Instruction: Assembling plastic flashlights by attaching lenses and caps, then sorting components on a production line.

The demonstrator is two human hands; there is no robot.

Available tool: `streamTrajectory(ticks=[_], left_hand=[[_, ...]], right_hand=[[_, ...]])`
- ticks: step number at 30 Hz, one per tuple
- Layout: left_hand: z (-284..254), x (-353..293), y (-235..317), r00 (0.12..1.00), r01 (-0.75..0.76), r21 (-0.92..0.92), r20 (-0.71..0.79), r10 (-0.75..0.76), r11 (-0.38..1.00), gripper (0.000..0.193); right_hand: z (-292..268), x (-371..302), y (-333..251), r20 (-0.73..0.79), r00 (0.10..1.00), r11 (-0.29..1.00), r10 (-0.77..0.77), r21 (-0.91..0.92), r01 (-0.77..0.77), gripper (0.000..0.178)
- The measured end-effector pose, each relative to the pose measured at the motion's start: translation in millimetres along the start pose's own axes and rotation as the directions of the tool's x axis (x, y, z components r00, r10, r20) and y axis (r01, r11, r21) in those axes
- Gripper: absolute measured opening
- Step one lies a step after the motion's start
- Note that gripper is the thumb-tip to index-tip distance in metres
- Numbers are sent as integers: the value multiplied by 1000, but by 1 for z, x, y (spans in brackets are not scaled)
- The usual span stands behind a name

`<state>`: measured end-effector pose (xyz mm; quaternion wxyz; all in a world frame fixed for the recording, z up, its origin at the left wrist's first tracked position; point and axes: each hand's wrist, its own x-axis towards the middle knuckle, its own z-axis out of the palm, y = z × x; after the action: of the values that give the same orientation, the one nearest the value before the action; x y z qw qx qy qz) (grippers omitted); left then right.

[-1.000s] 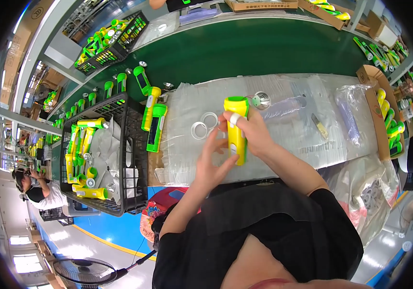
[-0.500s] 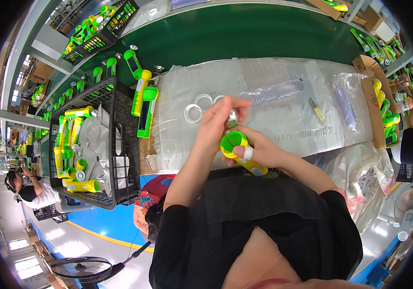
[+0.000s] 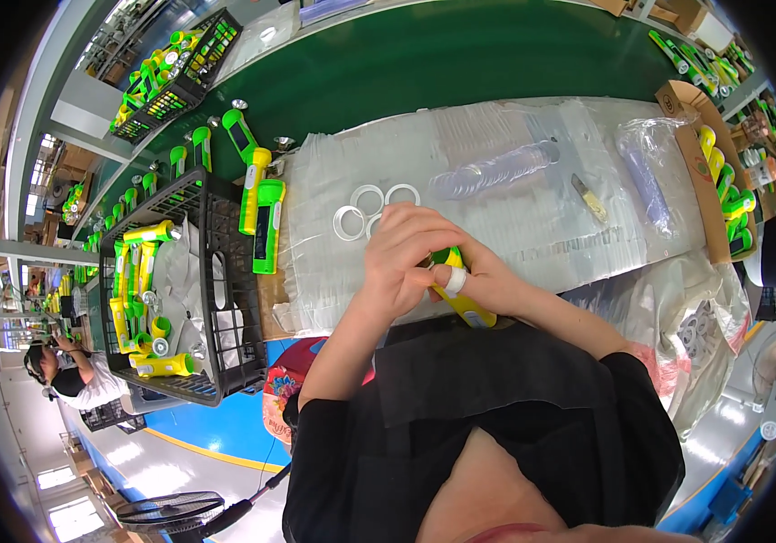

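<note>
My right hand (image 3: 467,273), a white band round one finger, grips a yellow and green flashlight (image 3: 473,311) just in front of my body. My left hand (image 3: 409,256) is closed over the flashlight's upper end, fingers curled and meeting the right hand's fingers. What sits under the left fingers is hidden. Just beyond the left hand lie several white rings (image 3: 349,223) on the plastic-covered work surface (image 3: 514,237). Farther right on it are a row of clear discs (image 3: 496,172) and a utility knife (image 3: 590,199).
A black crate (image 3: 209,299) of flashlights stands at the left. Beside it lie more flashlights (image 3: 266,226) on the bench. A cardboard box (image 3: 691,172) with flashlights is at the right, above a plastic bag (image 3: 677,344). A person (image 3: 80,366) works at far left; a fan (image 3: 171,511) is below.
My left hand has come down over the flashlight's open end and curled shut. The silver part seen by its fingers before is now hidden. The view has shifted slightly.
</note>
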<state>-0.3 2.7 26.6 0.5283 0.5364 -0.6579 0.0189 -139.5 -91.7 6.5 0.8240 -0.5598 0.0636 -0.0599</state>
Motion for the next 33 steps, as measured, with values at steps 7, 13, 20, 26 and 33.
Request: streamTrajectory(ticks=[7, 13, 20, 26, 33], left_hand=[[6, 8, -10, 988, -132, 106, 93, 122, 986, 77], [22, 16, -9, 987, -121, 46, 114, 115, 992, 74], [38, 9, -8, 997, -14, -109, 73, 22, 994, 60], [32, 16, -40, 967, 248, -159, -16, -254, 956, 48], [39, -7, -90, 907, 234, 536, 181, -381, 811, 55]], right_hand=[[-13, -7, 2, 45, 999, 999, -26, 46, 24, 46], [-18, -5, 8, -89, 992, 994, -94, 44, 98, 50], [-27, -7, 20, -122, 981, 983, -153, -120, 138, 50], [-35, -13, -4, -250, 968, 952, -31, 288, 104, 35], [-44, -23, -8, -299, 953, 972, -55, 203, 120, 41]])
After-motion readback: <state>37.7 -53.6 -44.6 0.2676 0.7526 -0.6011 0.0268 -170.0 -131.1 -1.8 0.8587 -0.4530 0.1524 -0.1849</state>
